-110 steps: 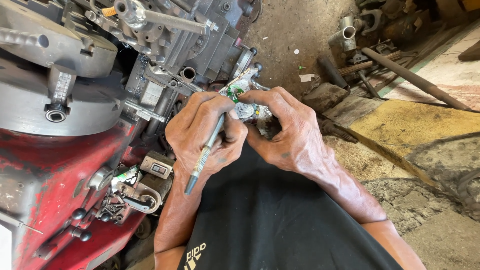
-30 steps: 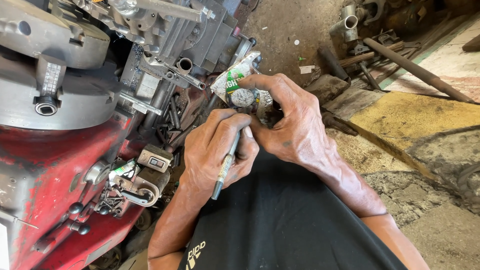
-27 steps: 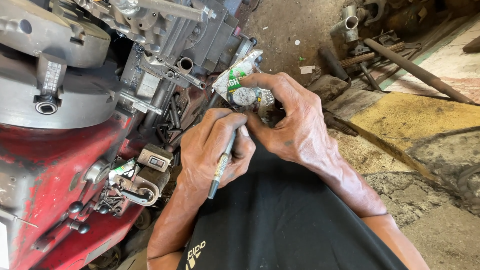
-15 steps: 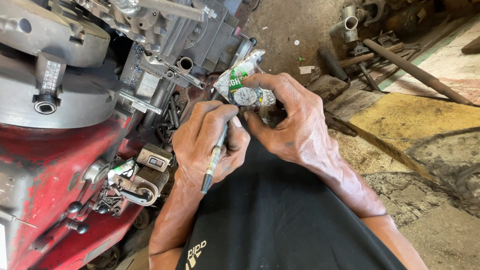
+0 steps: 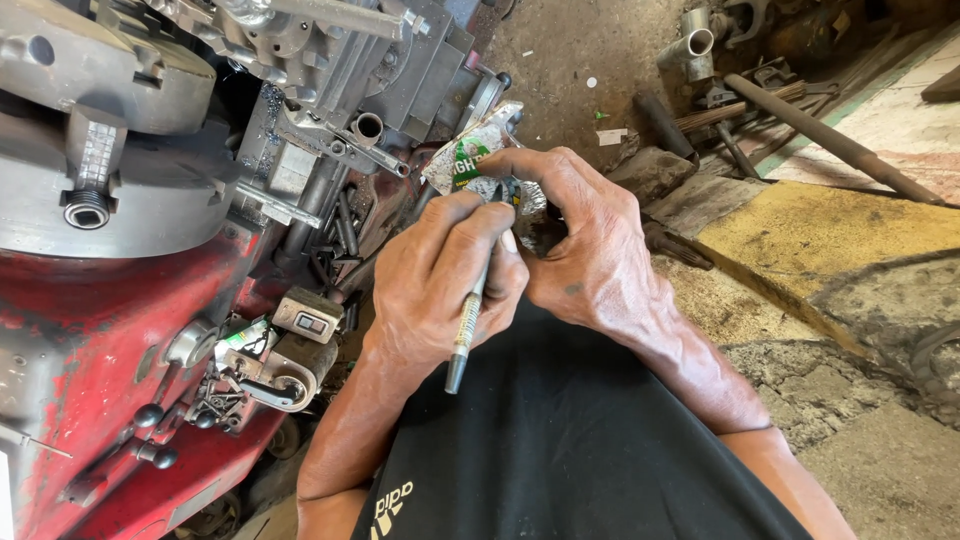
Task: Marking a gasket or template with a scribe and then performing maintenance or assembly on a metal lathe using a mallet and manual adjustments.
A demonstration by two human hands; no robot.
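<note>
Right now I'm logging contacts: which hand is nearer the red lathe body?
Left. The left hand, gripping a thin metal tool, sits beside the red lathe body; the right hand is farther out, holding a crumpled packet.

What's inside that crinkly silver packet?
The packet is pinched in the right hand. The left hand holds a pen-like tool at its mouth. Fingers cover the opening, so its contents can't be seen.
</note>
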